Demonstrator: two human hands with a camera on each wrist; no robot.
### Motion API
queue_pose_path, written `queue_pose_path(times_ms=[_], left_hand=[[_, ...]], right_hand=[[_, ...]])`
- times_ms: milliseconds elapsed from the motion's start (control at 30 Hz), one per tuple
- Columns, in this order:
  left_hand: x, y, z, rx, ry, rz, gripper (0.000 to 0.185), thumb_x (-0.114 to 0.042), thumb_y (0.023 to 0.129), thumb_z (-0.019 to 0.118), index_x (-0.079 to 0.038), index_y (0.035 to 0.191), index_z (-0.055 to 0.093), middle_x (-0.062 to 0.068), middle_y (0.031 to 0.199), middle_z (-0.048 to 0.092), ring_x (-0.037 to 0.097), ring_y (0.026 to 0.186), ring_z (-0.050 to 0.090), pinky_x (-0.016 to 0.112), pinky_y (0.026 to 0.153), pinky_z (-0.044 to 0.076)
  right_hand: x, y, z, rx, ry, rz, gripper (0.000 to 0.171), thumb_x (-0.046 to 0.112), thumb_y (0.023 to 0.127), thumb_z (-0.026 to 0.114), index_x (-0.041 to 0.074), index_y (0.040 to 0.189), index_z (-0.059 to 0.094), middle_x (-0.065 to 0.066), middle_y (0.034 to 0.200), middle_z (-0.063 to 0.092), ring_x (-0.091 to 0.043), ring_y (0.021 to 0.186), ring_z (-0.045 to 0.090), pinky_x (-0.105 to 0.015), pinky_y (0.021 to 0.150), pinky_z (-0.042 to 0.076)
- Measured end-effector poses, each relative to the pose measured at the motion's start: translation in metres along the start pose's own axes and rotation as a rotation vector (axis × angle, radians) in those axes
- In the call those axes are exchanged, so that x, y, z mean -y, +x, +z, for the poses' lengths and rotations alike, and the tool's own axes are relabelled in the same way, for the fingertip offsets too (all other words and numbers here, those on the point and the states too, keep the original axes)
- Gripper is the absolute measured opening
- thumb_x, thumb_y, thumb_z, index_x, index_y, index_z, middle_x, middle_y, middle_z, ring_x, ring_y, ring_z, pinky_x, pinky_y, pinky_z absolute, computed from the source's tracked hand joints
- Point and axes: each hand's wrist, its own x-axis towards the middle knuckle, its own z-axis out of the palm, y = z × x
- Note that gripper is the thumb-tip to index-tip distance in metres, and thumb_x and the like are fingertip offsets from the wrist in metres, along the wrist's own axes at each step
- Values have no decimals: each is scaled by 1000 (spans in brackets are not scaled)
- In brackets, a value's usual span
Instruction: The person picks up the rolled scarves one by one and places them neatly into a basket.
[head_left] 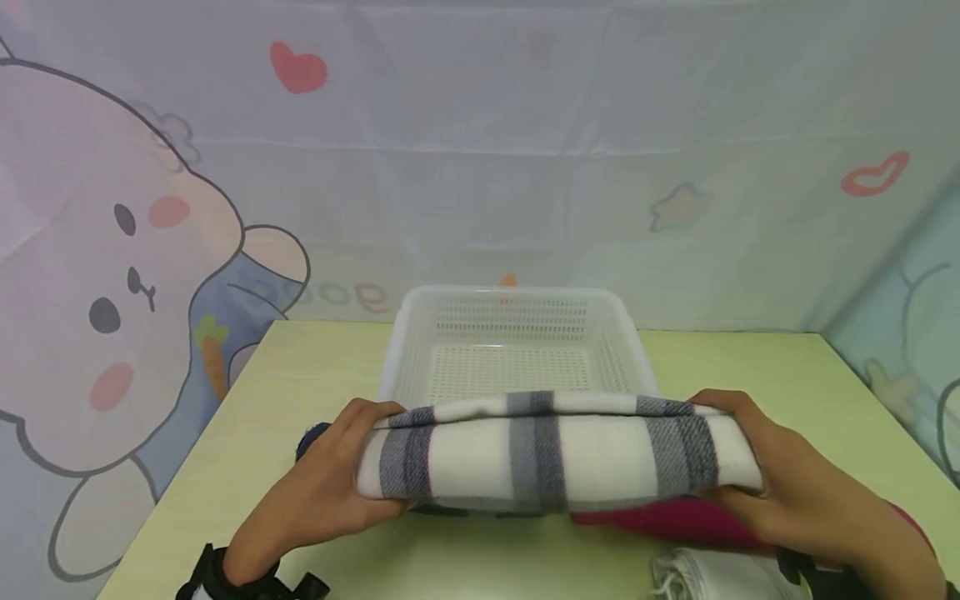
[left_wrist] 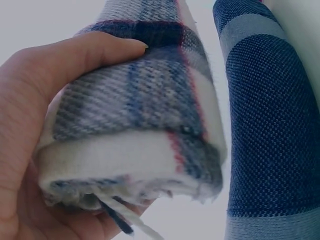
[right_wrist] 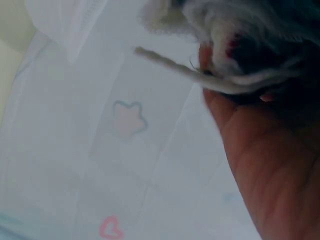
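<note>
The folded plaid blanket (head_left: 555, 454) is gripped between the left hand (head_left: 330, 483) and right hand (head_left: 780, 479), fingers curled round its ends.

White basket (head_left: 634, 340), red cloth (head_left: 667, 518)

Head looks down; wrists close on scarf (head_left: 555, 450)

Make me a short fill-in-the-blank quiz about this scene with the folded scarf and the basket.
1. Both hands, left hand and right hand, hold a folded plaid ____ by its ends.
2. Behind it on the table stands a white ____ with perforated walls.
3. Under the right hand lies a cloth coloured ____.
4. The backdrop at left shows a cartoon ____.

Missing words: scarf; basket; red; rabbit
</note>
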Motion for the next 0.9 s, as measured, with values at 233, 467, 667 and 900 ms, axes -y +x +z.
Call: queue_pose_path(times_ms=[233,467,667,900], left_hand=[[2,1,1,-46,-36,-36,91,-28,64,92,-17,140,43,-2,126,50,8,105,54,33,85,51],[2,0,-2,-70,-73,-83,96,-30,64,94,-19,143,40,-3,131,49,9,106,55,33,84,52],[2,2,-5,-105,-79,-81,96,-30,63,95,-16,143,43,-3,131,51,9,111,53,35,90,49],[1,4,-5,-131,-90,-78,96,-28,64,94,-16,144,43,-1,129,53,9,108,53,34,86,49]], right_hand=[[-6,7,1,-42,14,-148,90,-8,59,85,4,138,43,13,117,56,3,88,54,-10,76,43],[-9,9,5,-69,54,-217,94,-13,56,84,-4,139,39,11,124,53,2,94,53,-10,78,43],[-11,12,5,-83,72,-252,93,-10,58,85,-8,138,39,7,127,54,3,103,53,-9,86,43],[-12,11,5,-93,71,-237,96,-2,58,91,-9,138,38,12,130,51,5,102,55,-7,86,44]])
